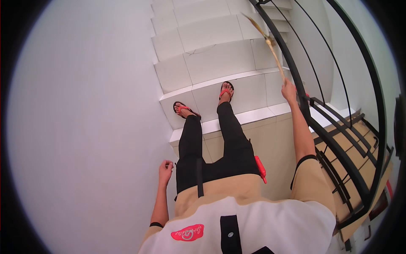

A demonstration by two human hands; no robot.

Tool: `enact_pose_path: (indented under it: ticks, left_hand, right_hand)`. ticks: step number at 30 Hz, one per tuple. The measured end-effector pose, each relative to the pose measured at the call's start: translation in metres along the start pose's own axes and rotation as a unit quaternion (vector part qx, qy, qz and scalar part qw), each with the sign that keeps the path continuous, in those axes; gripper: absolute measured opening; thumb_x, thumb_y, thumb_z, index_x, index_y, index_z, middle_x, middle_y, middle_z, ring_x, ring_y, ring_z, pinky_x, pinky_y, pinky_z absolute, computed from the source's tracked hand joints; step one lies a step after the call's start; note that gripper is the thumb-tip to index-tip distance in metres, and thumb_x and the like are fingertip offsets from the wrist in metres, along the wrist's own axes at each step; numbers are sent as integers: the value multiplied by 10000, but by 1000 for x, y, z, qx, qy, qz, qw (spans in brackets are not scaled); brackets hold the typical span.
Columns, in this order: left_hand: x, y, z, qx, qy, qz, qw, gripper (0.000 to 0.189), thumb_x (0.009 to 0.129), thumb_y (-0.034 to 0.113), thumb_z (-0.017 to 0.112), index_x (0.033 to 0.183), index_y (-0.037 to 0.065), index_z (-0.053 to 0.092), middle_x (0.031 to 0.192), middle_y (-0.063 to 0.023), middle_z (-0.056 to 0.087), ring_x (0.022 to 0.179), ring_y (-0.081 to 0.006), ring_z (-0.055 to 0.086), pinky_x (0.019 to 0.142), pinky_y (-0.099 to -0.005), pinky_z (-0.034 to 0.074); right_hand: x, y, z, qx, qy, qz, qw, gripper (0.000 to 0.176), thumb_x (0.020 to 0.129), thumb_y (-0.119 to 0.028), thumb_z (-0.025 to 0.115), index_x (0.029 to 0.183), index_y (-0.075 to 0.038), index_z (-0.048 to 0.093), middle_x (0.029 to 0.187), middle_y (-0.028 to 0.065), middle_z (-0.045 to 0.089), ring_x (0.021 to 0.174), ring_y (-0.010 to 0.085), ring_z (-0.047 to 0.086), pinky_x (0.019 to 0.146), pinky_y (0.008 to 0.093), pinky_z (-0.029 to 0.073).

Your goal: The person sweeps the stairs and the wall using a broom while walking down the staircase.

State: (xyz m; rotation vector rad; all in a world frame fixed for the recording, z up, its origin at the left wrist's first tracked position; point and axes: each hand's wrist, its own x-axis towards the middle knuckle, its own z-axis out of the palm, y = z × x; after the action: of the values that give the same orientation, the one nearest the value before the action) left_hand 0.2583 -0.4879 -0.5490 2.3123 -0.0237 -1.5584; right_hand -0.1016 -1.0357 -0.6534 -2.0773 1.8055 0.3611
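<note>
My right hand is closed around the light handle of a broom, close beside the black stair railing. The broom's thin brownish bristles point up the stairs, over the white steps. On the other side, my left hand hangs by the white wall, its fingers loosely curled with nothing visible in them.
White tiled stairs rise ahead, with my feet in red-strapped flip-flops on a step. A red object shows at my right hip. Beyond the curved railing, brown boards and black metal bars lie lower down.
</note>
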Motion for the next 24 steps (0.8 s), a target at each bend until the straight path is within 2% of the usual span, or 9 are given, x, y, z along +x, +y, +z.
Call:
enact_pose_path:
  ticks: [7, 10, 14, 15, 16, 18, 20, 23, 24]
  left_hand:
    - [42, -65, -54, -61, 23, -37, 997, 134, 809, 190, 504, 829, 62, 536, 756, -31, 552, 697, -123, 553, 570, -257, 449]
    - [73, -70, -68, -91, 6, -31, 995, 129, 816, 189, 491, 826, 67, 533, 755, -24, 551, 686, -114, 552, 562, -253, 446]
    - [88, -51, -68, -132, -12, -11, 991, 134, 823, 186, 482, 830, 60, 529, 776, -24, 547, 702, -115, 552, 567, -246, 442]
    - [89, -43, -65, -145, -15, -2, 989, 135, 824, 185, 481, 830, 59, 529, 781, -24, 546, 708, -116, 552, 570, -244, 442]
    - [88, -39, -64, -126, -14, 12, 992, 139, 823, 186, 483, 833, 54, 528, 792, -27, 544, 721, -117, 552, 582, -242, 441]
    - [91, -41, -64, -119, -2, 14, 993, 137, 820, 183, 488, 835, 53, 528, 790, -28, 543, 722, -116, 552, 582, -242, 442]
    - [94, -46, -64, -125, 11, 15, 992, 137, 817, 183, 494, 837, 52, 529, 786, -28, 542, 719, -116, 552, 578, -242, 442]
    - [99, -55, -65, -131, 20, 8, 991, 141, 813, 187, 505, 841, 51, 532, 777, -28, 543, 708, -115, 553, 564, -243, 443]
    - [103, -58, -62, -131, 20, 3, 991, 144, 812, 189, 507, 842, 50, 533, 774, -29, 544, 702, -115, 552, 559, -243, 442]
  right_hand:
    - [-202, 12, 36, 6, 92, 42, 995, 462, 793, -83, 445, 1246, -52, 362, 829, 241, 558, 781, 388, 540, 668, 447, 427]
    - [-292, -34, 43, -7, -1, 187, 982, 512, 777, -63, 445, 1269, -26, 308, 794, 256, 553, 735, 387, 550, 631, 442, 436]
    - [-326, -50, 162, 128, -5, 219, 967, 204, 763, -31, 443, 947, 52, 473, 665, 180, 550, 542, 279, 538, 482, 388, 429]
    - [-316, -85, 156, 365, -96, 336, 863, 96, 773, -29, 435, 850, 27, 451, 625, 122, 499, 482, 206, 475, 411, 326, 379]
    - [-303, -133, 134, 568, -182, 424, 681, 42, 783, -26, 428, 752, 2, 430, 584, 64, 448, 422, 134, 412, 339, 264, 329]
    - [-286, -196, 106, 698, -232, 401, 546, 137, 801, -37, 431, 695, -56, 346, 569, 1, 353, 412, 61, 310, 322, 181, 248]
    - [-262, -206, 79, 741, -253, 342, 520, 63, 804, -41, 444, 838, -33, 392, 559, 1, 359, 412, 58, 314, 324, 186, 256]
    - [-242, -208, 52, 797, -274, 257, 474, 249, 810, -48, 463, 1054, 1, 461, 544, 2, 366, 413, 53, 319, 327, 193, 268]
    - [-239, -209, 54, 686, -237, 195, 660, 322, 805, -54, 473, 1122, -27, 424, 564, 34, 415, 425, 91, 372, 346, 227, 307]
